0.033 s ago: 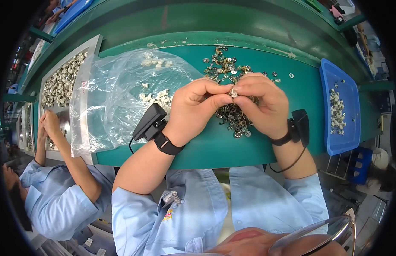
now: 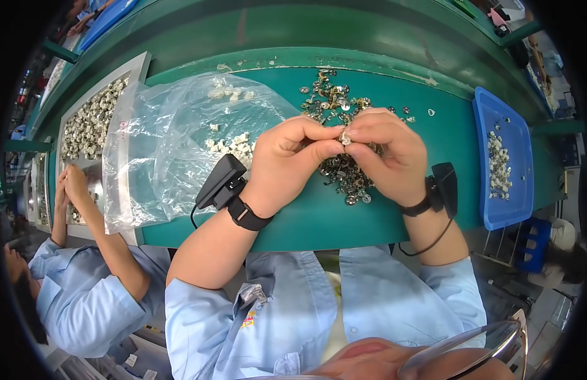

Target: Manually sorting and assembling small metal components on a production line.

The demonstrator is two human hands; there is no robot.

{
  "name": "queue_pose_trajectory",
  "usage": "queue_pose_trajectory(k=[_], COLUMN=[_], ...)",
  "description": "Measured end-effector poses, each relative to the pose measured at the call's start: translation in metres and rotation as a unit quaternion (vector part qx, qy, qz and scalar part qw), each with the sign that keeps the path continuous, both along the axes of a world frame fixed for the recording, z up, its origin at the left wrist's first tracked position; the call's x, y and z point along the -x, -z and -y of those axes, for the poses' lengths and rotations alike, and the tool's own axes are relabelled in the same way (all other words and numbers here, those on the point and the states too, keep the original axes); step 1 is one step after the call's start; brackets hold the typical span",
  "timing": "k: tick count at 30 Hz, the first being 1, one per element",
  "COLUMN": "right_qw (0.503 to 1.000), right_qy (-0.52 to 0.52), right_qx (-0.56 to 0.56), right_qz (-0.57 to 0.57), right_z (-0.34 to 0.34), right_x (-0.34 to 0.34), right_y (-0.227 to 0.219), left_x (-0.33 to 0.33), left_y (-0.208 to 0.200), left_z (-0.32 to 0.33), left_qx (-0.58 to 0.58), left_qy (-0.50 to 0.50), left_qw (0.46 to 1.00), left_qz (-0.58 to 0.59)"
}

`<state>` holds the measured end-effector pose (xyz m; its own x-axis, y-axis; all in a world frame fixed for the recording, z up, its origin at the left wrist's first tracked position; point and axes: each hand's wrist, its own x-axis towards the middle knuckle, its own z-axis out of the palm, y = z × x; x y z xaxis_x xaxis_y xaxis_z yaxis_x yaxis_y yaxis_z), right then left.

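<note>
A green worktable (image 2: 451, 158) spans the scene, backed on its far side by a green panel (image 2: 382, 31) with a scuffed ledge (image 2: 369, 61) at its foot; green bars (image 2: 562, 128) stand at left and right, and grey floor (image 2: 543, 304) shows at near right

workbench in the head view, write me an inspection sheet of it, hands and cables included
Surface: flat green workbench, slightly bent by the lens
Job's things: tiny pale part, details too small to tell; heap of small round metallic discs; blue rectangular plastic tray at right, holding small whitish pieces
Clutter: crumpled clear plastic bag; small off-white blocks by it, inside or under unclear
Hands: left hand and right hand pinch the part together
Cables: thin black cable at each black wrist device
Surroundings: co-worker in light-blue shirt at left
</note>
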<state>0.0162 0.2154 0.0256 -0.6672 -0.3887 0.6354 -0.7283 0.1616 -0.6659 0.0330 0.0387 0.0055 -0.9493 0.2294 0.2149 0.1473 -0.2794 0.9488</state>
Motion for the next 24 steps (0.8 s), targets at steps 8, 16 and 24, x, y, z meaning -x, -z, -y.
queue_pose_trajectory(k=[8,16,24], right_qw=[1.000,0.998,1.000], right_qy=[-0.011,-0.024,-0.021], right_qx=[-0.015,0.025,0.010], right_qz=[-0.018,0.061,0.011], right_z=[-0.0011,0.0002,0.0008], right_x=[0.0009,-0.0001,0.0009], right_y=[-0.0007,0.0013,0.0013], left_x=[-0.0011,-0.0015,-0.0013], left_y=[-0.0023,-0.0009,-0.0017], left_z=[0.0008,-0.0023,-0.0017], left_qx=[0.002,-0.052,-0.070], left_qy=[0.002,-0.003,0.004], left_qw=[1.000,0.998,0.997], left_qz=[0.016,0.031,0.029])
